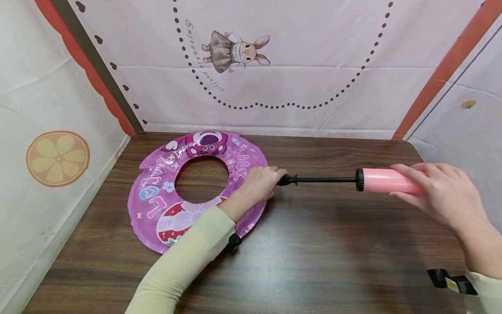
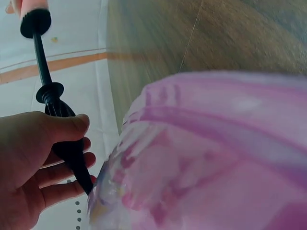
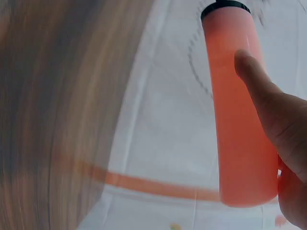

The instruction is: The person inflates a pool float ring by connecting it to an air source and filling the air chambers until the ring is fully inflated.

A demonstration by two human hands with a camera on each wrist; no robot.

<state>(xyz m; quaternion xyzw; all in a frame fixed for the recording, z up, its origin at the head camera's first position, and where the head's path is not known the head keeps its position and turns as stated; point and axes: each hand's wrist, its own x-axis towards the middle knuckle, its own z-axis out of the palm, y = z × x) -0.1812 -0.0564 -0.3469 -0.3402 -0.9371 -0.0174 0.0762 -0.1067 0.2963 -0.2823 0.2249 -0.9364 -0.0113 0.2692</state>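
Observation:
A hand air pump with a pink barrel (image 1: 378, 180) and a long black rod (image 1: 325, 179) stretches sideways above the table. My right hand (image 1: 447, 192) grips the pink barrel; in the right wrist view the thumb (image 3: 254, 72) lies along it. At the other end, my left hand (image 1: 262, 183) holds the pump's black tapered end (image 2: 72, 153) between thumb and fingers. That tip meets the surface of a purple inflatable swim ring (image 1: 153, 209) in the left wrist view. The ring, printed with a bear and a strawberry, looks puffed up, with a creased outer edge.
The ring lies on the left of a dark wood table (image 1: 313, 270). Printed cloth walls (image 1: 313, 43) enclose the back and both sides. Black straps (image 1: 451, 281) show near each wrist.

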